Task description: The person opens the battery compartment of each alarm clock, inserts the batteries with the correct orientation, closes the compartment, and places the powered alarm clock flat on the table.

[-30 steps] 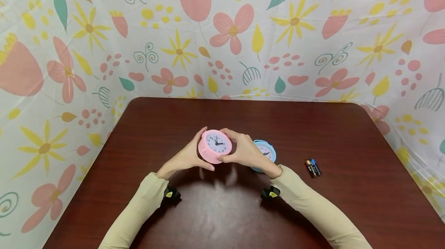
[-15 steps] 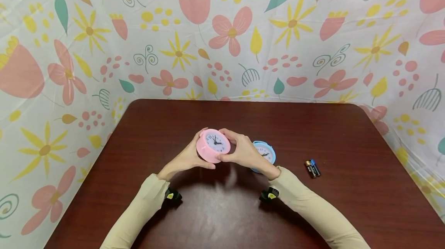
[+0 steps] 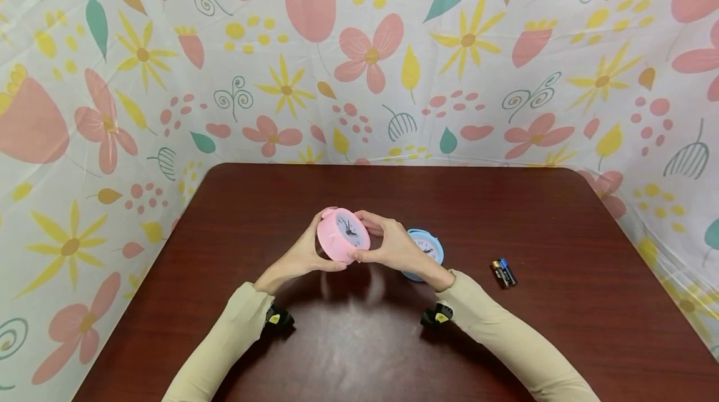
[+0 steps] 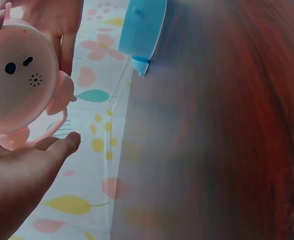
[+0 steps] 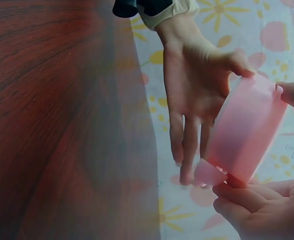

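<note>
A round pink alarm clock [image 3: 334,241] is held up above the table between both hands, its white dial turned toward the right. My left hand [image 3: 298,253] holds its left side, fingers up along the case and thumb below. On the other side my right hand [image 3: 390,245] grips the rim between thumb and fingers. The left wrist view shows the back of the pink clock [image 4: 24,75], with dark openings, a ring of speaker holes and a thin pink handle. Behind my right wrist stands a blue alarm clock [image 3: 425,242], partly hidden by that hand.
Two cylindrical batteries [image 3: 503,273] lie side by side on the dark brown table [image 3: 269,196], right of the blue clock. A flower-patterned cloth [image 3: 314,96] hangs behind the table and along its sides. Black cameras with yellow marks sit at the wrists.
The pink clock has turned between the hands, its dial swinging to the right so more of its pink side shows. Both hands keep their hold in nearly the same place.
</note>
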`<state>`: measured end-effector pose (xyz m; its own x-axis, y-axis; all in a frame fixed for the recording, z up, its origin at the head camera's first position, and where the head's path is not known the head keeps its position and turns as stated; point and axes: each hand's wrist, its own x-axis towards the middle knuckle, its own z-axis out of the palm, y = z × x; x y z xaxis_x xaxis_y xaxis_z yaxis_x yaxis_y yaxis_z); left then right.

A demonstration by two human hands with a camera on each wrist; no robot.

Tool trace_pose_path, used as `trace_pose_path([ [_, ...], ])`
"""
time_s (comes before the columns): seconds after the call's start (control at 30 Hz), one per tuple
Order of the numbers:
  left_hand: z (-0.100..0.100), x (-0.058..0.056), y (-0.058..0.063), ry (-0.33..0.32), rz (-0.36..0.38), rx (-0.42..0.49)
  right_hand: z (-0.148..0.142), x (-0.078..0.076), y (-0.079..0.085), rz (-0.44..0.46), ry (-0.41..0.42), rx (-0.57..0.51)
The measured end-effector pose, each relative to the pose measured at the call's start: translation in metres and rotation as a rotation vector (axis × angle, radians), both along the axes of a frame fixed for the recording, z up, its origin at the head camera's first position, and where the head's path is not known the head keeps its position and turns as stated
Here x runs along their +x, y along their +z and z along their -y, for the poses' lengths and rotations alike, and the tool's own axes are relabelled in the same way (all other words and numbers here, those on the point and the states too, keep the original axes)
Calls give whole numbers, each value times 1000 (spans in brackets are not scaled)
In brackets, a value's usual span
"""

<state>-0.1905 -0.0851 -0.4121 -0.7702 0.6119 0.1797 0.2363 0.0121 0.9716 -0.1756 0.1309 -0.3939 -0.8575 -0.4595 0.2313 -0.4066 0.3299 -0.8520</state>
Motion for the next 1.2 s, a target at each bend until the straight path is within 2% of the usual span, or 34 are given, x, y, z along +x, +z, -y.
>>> trace_pose_path([
  [0.3, 2, -7, -12, 16, -27, 24, 3, 14, 28, 37, 28, 25],
  [0.4, 3, -8, -15, 4, -32, 47, 2, 13, 28, 46, 43, 37],
  [0.57, 3, -10, -15, -18, -16, 73, -2, 4, 15, 51, 67, 31],
  [0.77, 3, -11, -17, -33, -41, 8, -8, -6, 3, 14, 47, 83],
  [0.83, 3, -10, -17, -26, -55, -21, -8, -7, 4, -19, 38, 106],
  [0.93, 3, -4, -6, -1, -66, -62, -8, -5, 12, -60, 36, 140],
  [1.03, 3, -4, -5, 29, -89, -108, -7, -4, 15, -103, 33, 172],
  [1.2, 6, -10, -16, 91, -185, -225, -3, -5, 15, -172, 37, 210],
])
